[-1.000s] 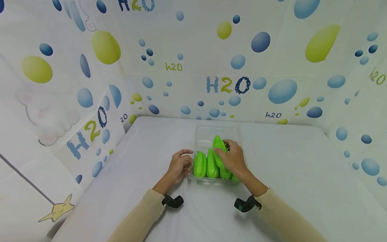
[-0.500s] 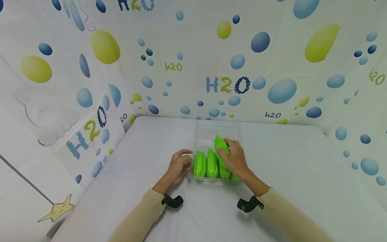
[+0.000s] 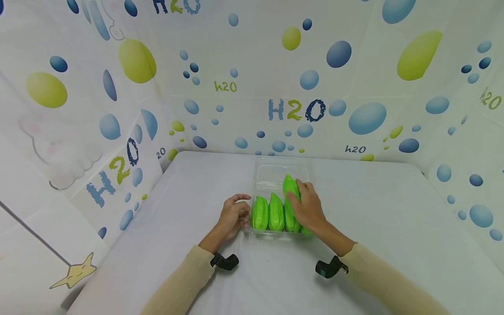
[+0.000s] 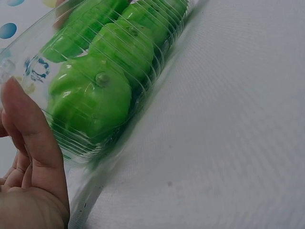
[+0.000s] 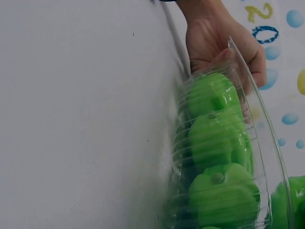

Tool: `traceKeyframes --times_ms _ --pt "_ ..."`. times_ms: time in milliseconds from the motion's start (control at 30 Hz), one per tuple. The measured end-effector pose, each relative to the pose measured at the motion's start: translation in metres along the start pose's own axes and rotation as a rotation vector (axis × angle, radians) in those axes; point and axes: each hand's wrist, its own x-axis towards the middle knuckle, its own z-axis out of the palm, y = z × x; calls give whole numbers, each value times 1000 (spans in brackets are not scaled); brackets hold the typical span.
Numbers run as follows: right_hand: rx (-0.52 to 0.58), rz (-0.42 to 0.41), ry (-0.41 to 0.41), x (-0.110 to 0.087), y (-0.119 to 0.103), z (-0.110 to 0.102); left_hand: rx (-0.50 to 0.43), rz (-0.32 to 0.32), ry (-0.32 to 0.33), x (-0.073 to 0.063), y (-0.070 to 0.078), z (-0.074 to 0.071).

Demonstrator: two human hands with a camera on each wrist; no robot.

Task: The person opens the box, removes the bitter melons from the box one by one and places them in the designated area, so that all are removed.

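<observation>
Several glossy green peppers, long and ridged, lie side by side in a clear plastic box [image 3: 267, 232]; one is the leftmost pepper [image 3: 260, 213], next to a second pepper [image 3: 276, 213]. My right hand [image 3: 309, 205] grips another pepper [image 3: 288, 183], thumb on its near side and fingers round the far side, its tip pointing away over the row. Part of that pepper is hidden by the hand. On the opposite side, my left hand [image 3: 234, 214] rests against the box's left wall, its finger [image 4: 35, 129] straight along the plastic in the left wrist view.
The box's clear hinged lid [image 3: 283, 174] lies folded back behind it. A white cloth covers the table [image 3: 378, 210]. Patterned sheeting [image 3: 252, 65] with blue and green drops rises at the back and sides. A black wrist camera [image 3: 225, 261] sits on the left forearm.
My right hand has moved slightly to the right with the pepper, which now lies more in line with the row. The left hand and the box have stayed put.
</observation>
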Motion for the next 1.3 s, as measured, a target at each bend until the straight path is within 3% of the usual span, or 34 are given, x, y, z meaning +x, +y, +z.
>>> traceKeyframes --times_ms 767,1133,1300 --pt "-38 0 144 4 15 -19 0 2 -4 -2 1 -2" --pt "-15 -54 348 6 28 -29 9 -1 -8 -1 1 -1" --pt "-20 -27 403 12 39 -36 14 -1 -7 -1 1 0"
